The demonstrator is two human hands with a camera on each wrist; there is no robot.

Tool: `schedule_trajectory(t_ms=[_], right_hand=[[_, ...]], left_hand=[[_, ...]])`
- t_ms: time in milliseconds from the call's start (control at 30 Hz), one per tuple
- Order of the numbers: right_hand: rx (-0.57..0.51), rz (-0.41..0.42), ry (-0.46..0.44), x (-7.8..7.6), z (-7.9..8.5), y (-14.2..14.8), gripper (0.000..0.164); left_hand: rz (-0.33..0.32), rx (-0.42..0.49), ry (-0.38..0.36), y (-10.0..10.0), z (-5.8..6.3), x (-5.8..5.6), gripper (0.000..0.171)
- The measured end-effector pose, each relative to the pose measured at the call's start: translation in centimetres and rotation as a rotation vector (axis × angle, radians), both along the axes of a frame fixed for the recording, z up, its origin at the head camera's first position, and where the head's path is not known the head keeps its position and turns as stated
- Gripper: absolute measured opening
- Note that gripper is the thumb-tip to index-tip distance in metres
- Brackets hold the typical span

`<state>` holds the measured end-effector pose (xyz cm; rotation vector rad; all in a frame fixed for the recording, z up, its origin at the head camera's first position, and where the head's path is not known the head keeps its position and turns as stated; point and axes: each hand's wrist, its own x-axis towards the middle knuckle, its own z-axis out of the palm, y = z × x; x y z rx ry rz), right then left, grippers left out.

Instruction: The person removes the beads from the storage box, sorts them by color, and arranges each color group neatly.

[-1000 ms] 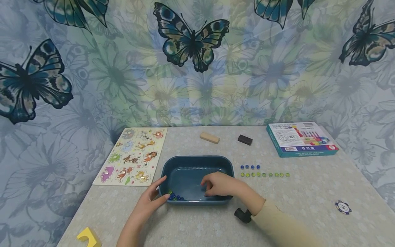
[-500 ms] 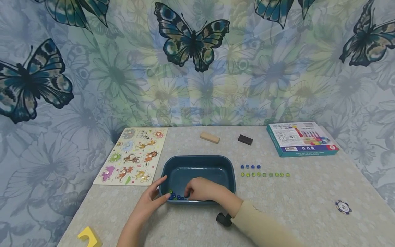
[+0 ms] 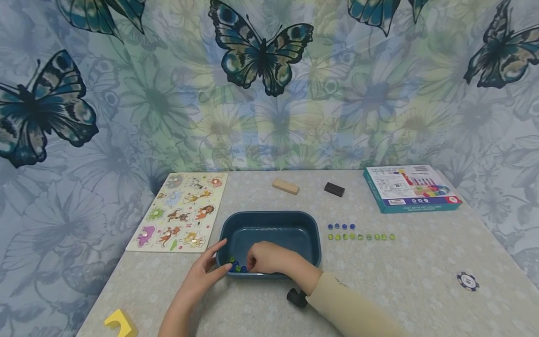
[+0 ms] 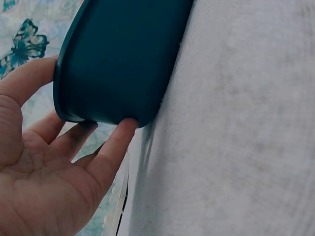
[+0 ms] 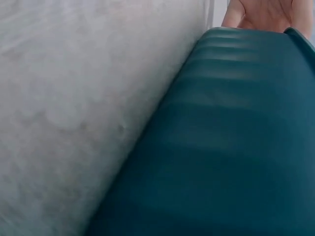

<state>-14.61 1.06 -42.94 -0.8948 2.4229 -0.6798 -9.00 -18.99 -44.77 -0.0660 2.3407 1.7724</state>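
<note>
A dark blue plastic tray (image 3: 269,216) stands on the table, with several blue and green glass marbles (image 3: 237,268) in its near left corner. My left hand (image 3: 201,276) holds that end of the tray, thumb at the near rim and fingers against the outer side. The left wrist view shows its fingertips (image 4: 129,123) touching the tray's wall. My right hand (image 3: 269,257) reaches down inside with curled fingers, right beside the marbles. Its fingertips are hidden, so I cannot tell whether they pinch a marble. The right wrist view shows mostly the tray's outer wall (image 5: 221,147).
Right of the tray lie a short row of blue marbles (image 3: 344,226) and a longer green row (image 3: 360,237). Around them are an animal puzzle board (image 3: 178,213), a wooden block (image 3: 286,186), a black block (image 3: 334,189), a box (image 3: 412,189), a poker chip (image 3: 468,281) and a yellow arch block (image 3: 122,323).
My right hand has moved left inside the tray, from its right half to the marbles in the near left corner. My left hand stays on the tray's left end.
</note>
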Motion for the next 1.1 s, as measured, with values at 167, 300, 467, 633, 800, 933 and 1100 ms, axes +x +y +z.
schedule_trajectory(t_ms=[167, 300, 467, 633, 800, 933, 1100], right_hand=[[0.006, 0.015, 0.033, -0.2, 0.0, 0.5, 0.010], [-0.083, 0.003, 0.060, -0.7, 0.5, 2.0, 0.005], [-0.225, -0.053, 0.102, -1.4, 2.1, 4.9, 0.003], [-0.287, -0.108, 0.159, -1.7, 3.6, 7.6, 0.007], [-0.316, -0.178, 0.185, -2.0, 4.7, 10.4, 0.008], [-0.323, -0.261, 0.214, -2.2, 5.6, 13.3, 0.007], [-0.278, -0.386, 0.223, -2.8, 5.5, 18.0, 0.007]], left_hand=[[-0.011, 0.011, 0.014, 0.1, -0.2, 0.0, 0.063], [-0.012, -0.003, 0.010, 0.1, -0.2, -0.2, 0.063], [-0.004, -0.021, 0.006, 0.1, -0.2, -0.3, 0.063], [0.003, -0.029, 0.007, -0.1, -0.2, -0.2, 0.064], [-0.009, -0.023, 0.023, -0.2, -0.4, -0.1, 0.063], [-0.009, -0.022, 0.026, -0.2, -0.5, 0.0, 0.062], [-0.008, -0.021, 0.027, -0.2, -0.6, 0.0, 0.063]])
